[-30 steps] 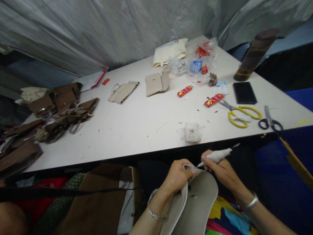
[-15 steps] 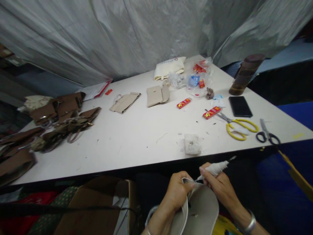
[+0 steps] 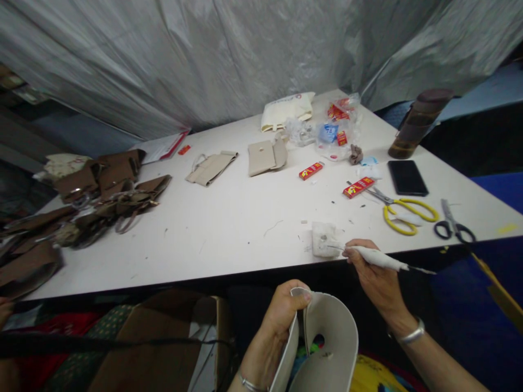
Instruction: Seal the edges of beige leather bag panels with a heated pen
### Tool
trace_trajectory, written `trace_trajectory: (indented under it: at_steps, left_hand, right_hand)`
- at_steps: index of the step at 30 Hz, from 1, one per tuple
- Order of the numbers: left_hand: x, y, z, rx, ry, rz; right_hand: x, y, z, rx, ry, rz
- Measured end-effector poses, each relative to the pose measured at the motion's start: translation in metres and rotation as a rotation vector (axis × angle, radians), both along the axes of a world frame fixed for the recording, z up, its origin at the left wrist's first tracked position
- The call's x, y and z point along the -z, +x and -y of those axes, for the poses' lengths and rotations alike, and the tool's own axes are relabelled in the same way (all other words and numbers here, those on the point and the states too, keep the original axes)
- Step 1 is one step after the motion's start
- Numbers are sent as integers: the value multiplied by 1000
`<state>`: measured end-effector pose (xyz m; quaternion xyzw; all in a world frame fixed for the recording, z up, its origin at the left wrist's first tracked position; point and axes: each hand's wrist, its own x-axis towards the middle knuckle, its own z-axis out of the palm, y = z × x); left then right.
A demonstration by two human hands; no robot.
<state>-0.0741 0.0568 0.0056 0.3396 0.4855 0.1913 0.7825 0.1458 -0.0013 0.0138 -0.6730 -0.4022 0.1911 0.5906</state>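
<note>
My right hand (image 3: 378, 283) grips an awl-like tool (image 3: 378, 257) by its white-wrapped handle, with a thin metal point sticking out at each end. Its left point reaches over a white pad (image 3: 322, 240) with a grey spot, at the table's front edge; whether it touches, I cannot tell. My left hand (image 3: 286, 310) pinches the upper edge of a beige bag piece (image 3: 333, 321), curved open below the table edge. A dark round hole shows inside the piece.
On the white table (image 3: 229, 234) lie yellow-handled scissors (image 3: 408, 209), black scissors (image 3: 453, 226), a phone (image 3: 407, 178), red boxes (image 3: 358, 187) and beige bags (image 3: 261, 158). A bottle (image 3: 420, 125) stands at right. Brown bags (image 3: 118, 190) pile left. Another person's hand (image 3: 4, 310) shows at far left.
My right hand has moved up and away from the bag piece, bringing the tool's point over the white pad. My left hand has shifted slightly left with the piece, which gapes wider.
</note>
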Motion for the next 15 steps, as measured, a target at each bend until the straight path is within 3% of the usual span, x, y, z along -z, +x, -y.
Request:
trace_trajectory:
  at_steps: [15]
  left_hand:
    - [-3,-4,-2,49,-79,13]
  right_hand:
    - [-1,6,-9,-105,61,270]
